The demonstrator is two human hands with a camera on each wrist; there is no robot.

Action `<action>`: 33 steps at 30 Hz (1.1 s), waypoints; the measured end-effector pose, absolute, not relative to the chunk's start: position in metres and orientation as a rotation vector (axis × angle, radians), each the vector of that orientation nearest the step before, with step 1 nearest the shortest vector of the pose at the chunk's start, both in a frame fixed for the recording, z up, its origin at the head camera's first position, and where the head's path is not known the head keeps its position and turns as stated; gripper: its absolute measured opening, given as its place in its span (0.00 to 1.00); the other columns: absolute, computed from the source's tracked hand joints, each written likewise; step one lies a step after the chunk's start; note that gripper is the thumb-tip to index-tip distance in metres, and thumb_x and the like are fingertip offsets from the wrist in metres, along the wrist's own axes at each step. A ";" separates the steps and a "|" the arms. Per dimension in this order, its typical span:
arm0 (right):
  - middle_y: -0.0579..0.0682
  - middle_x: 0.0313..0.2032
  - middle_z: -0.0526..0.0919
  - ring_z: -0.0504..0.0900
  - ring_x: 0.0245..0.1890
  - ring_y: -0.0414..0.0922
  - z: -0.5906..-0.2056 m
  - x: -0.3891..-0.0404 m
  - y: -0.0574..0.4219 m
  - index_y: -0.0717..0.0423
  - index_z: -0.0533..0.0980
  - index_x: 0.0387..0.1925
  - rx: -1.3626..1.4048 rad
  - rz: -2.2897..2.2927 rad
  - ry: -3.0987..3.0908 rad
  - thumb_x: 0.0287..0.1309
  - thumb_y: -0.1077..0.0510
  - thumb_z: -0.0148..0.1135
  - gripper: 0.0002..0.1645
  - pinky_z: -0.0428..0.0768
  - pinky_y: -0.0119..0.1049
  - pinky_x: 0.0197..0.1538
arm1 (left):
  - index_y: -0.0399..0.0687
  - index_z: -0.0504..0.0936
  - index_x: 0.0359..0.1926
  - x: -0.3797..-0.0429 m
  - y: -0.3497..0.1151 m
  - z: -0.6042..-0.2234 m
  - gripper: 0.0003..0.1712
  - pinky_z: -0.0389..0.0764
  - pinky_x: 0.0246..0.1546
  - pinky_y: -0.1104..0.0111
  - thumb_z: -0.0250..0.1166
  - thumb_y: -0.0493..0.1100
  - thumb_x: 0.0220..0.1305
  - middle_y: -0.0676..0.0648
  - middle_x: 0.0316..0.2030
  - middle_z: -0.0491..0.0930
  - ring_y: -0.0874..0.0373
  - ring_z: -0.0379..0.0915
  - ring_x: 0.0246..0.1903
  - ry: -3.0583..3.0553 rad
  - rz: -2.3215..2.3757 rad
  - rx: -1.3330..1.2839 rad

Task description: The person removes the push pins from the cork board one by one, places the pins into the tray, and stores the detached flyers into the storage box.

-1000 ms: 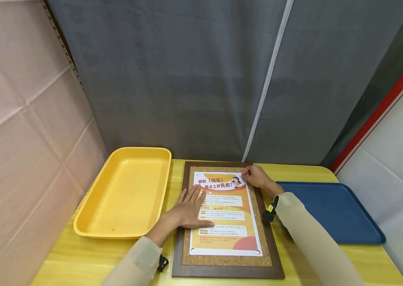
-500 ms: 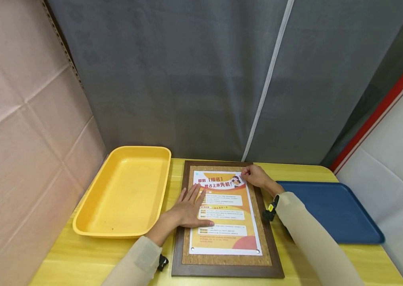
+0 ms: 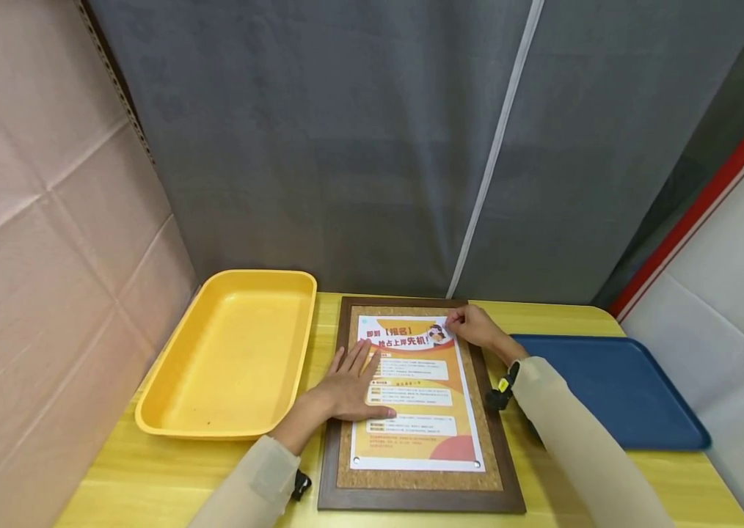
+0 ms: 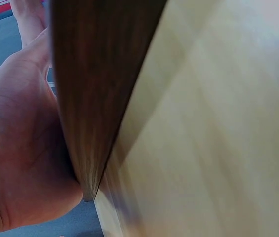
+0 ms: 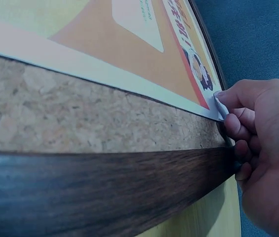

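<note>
A printed orange-and-white poster (image 3: 411, 425) lies on a cork board (image 3: 418, 480) with a dark wooden frame (image 3: 421, 501). Small silver round pins sit at its two bottom corners. My left hand (image 3: 348, 392) rests palm down on the poster's left side, fingers spread. In the left wrist view, the heel of the left hand (image 4: 25, 138) lies against the frame's edge. At the top right corner, my right hand (image 3: 471, 326) pinches with thumb and forefinger. The right wrist view shows a pale, bent sliver (image 5: 221, 106) there, apparently the poster's corner; a pin cannot be made out.
A yellow tray (image 3: 233, 352) stands left of the board. To the right lies a blue tray (image 3: 610, 396), partly behind the right forearm. All rest on a yellow wood-grain table (image 3: 147, 484). A grey curtain (image 3: 319, 147) hangs close behind the board.
</note>
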State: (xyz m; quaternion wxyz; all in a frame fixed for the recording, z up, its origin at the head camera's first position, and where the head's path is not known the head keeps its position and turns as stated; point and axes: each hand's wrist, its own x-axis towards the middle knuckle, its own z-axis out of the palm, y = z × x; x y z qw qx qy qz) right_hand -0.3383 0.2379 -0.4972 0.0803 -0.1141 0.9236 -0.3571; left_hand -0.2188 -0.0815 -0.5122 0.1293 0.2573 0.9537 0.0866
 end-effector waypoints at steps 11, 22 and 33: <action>0.56 0.37 0.85 0.78 0.35 0.45 -0.492 -0.335 0.243 0.67 0.85 0.41 -0.308 -1.155 2.732 0.72 0.64 0.62 0.09 0.75 0.33 0.37 | 0.50 0.35 0.87 -0.222 -0.081 -0.523 0.74 0.26 0.81 0.45 0.55 0.88 0.59 0.42 0.85 0.26 0.47 0.18 0.84 2.765 0.279 0.750; 0.56 0.41 0.85 0.77 0.40 0.46 -0.486 -0.332 0.257 0.66 0.85 0.41 -0.361 -1.180 2.705 0.72 0.62 0.64 0.09 0.76 0.35 0.45 | 0.48 0.36 0.87 -0.222 -0.081 -0.520 0.74 0.26 0.81 0.45 0.55 0.87 0.59 0.40 0.85 0.27 0.46 0.19 0.84 2.763 0.292 0.764; 0.55 0.41 0.87 0.78 0.41 0.47 -0.479 -0.329 0.272 0.65 0.86 0.43 -0.384 -1.140 2.652 0.72 0.61 0.65 0.09 0.77 0.39 0.48 | 0.47 0.36 0.87 -0.219 -0.079 -0.514 0.74 0.28 0.81 0.44 0.52 0.89 0.59 0.39 0.85 0.28 0.45 0.21 0.84 2.767 0.267 0.766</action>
